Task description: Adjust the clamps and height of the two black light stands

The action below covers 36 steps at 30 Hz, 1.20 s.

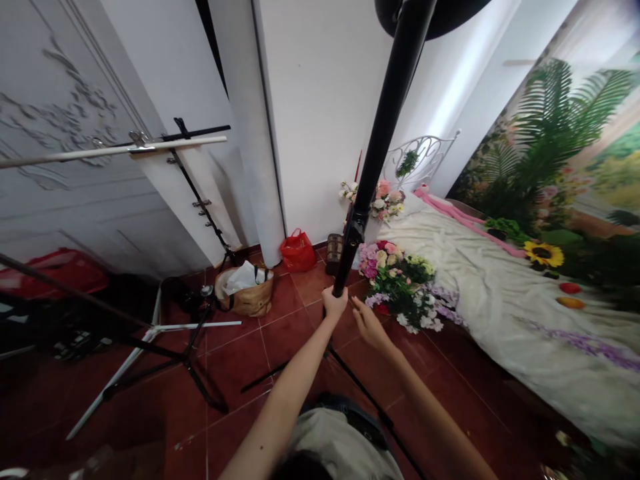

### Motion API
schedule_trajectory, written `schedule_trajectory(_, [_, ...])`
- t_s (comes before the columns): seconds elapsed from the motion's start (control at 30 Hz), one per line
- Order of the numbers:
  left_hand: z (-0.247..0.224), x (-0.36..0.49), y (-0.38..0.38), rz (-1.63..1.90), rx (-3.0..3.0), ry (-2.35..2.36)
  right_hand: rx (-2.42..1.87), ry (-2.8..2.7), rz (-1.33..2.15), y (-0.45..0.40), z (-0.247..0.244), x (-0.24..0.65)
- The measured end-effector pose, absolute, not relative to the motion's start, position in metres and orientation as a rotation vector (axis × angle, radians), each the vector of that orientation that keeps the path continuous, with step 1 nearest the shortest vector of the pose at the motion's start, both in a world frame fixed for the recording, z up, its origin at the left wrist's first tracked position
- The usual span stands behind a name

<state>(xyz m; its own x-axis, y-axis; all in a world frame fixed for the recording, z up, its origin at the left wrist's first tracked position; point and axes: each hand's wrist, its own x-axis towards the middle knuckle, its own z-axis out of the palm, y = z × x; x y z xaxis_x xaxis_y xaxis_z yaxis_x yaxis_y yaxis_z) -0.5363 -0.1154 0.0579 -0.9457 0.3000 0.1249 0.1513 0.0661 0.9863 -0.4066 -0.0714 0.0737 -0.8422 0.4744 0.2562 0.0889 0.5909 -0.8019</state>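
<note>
A black light stand (379,143) rises in front of me, leaning up to the right. Its top, with a dark round piece, runs out of view. My left hand (335,304) is wrapped round the lower part of the pole, below a collar with a knob (355,229). Just right of the pole, my right hand (369,325) is held with its fingers stretched out, holding nothing. Whether its fingertips touch the stand I cannot tell. The stand's thin legs (357,385) spread over the red tiles near my body.
A draped bed (430,233) with artificial flowers (387,267) lies to the right. A woven basket (250,293), a red bag (299,252) and a small brown chest (334,253) stand by the wall. Other tripod legs (187,363) and a clamped crossbar (175,143) occupy the left.
</note>
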Motion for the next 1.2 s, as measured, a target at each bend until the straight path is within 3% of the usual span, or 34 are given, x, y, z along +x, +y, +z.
schedule_trajectory(0.1, [0.057,-0.536,-0.115,2.043,0.483,2.195,-0.443,-2.44,1.087,-0.089,0.028,-0.403])
schedule_trajectory(0.23, [0.058,-0.535,-0.115,2.038,0.462,2.191,-0.399,-2.464,1.009,-0.093,0.013,-0.417])
schedule_trajectory(0.57, [0.052,-0.537,-0.113,2.053,0.474,2.19,-0.321,-2.423,1.004,-0.057,0.026,-0.456])
schedule_trajectory(0.83, [0.053,-0.536,-0.114,2.05,0.451,2.187,-0.575,-2.313,1.254,-0.049,0.045,-0.461])
schedule_trajectory(1.2, [0.059,-0.535,-0.115,2.036,0.488,2.197,-0.613,-2.253,1.237,-0.035,0.041,-0.479])
